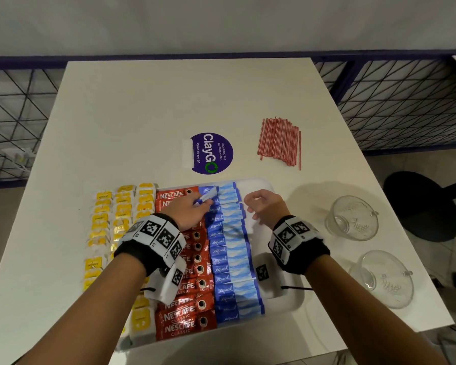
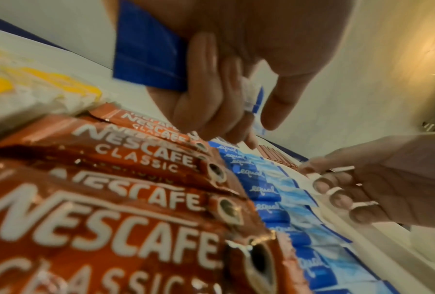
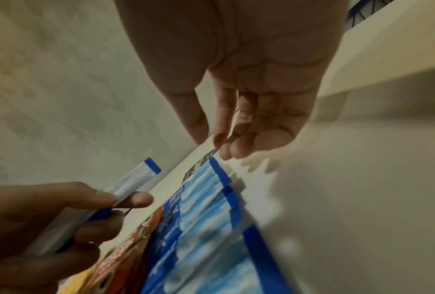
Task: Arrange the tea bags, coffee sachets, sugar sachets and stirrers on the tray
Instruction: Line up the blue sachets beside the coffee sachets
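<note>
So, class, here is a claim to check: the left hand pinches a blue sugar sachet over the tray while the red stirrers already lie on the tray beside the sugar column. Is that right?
Not quite. The left hand does pinch a blue sugar sachet over the tray, but the head view shows the red stirrers lying on the table, beyond the tray.

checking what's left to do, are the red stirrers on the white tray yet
No, the bundle of thin red stirrers lies on the bare white table, beyond the white plastic tray and apart from it.
</note>
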`<state>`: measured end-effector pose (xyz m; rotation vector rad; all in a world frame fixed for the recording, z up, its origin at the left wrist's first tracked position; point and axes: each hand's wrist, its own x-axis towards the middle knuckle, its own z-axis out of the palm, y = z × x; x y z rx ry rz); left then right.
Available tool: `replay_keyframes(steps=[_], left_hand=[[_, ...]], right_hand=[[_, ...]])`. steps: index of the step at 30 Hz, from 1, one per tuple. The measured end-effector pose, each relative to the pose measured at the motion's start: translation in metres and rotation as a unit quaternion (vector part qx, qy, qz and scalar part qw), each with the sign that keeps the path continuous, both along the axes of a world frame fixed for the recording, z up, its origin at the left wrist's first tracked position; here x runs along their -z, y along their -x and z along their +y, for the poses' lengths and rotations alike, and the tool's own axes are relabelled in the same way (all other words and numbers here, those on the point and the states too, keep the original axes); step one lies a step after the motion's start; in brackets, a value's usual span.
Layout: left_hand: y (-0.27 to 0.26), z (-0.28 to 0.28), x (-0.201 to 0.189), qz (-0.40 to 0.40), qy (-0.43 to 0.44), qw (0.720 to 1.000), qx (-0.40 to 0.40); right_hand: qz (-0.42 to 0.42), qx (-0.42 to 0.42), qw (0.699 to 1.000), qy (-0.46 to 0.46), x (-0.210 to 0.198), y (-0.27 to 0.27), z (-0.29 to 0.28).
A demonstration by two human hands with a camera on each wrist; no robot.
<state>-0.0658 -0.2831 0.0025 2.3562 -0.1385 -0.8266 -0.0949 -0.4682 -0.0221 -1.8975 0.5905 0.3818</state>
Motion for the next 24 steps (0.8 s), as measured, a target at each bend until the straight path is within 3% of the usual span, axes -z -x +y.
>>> replay_keyframes(steps=[4, 6, 10, 18, 24], left_hand=[[0.005, -0.005, -0.004, 0.033, 0.018, 0.995, 0.094], [0.010, -0.007, -0.005, 0.044, 0.033, 0.993, 0.101], [0.016, -0.005, -0.005, 0.054, 0.084, 0.993, 0.057], [0.027, 0.003, -0.007, 0.061, 0.168, 0.977, -0.117], [0.040, -0.002, -0.022, 0.104, 0.219, 0.957, -0.161]], right_hand=[[-0.033, -0.081, 0.996, -0.032, -0.011, 0.001, 0.007], [-0.035, -0.125, 0.991, -0.041, -0.017, 0.003, 0.009], [-0.033, -0.120, 0.990, -0.065, -0.022, 0.009, 0.006], [-0.005, -0.054, 0.990, -0.127, -0.024, 0.022, -0.008], [0.008, -0.038, 0.988, -0.152, -0.018, 0.027, -0.014]])
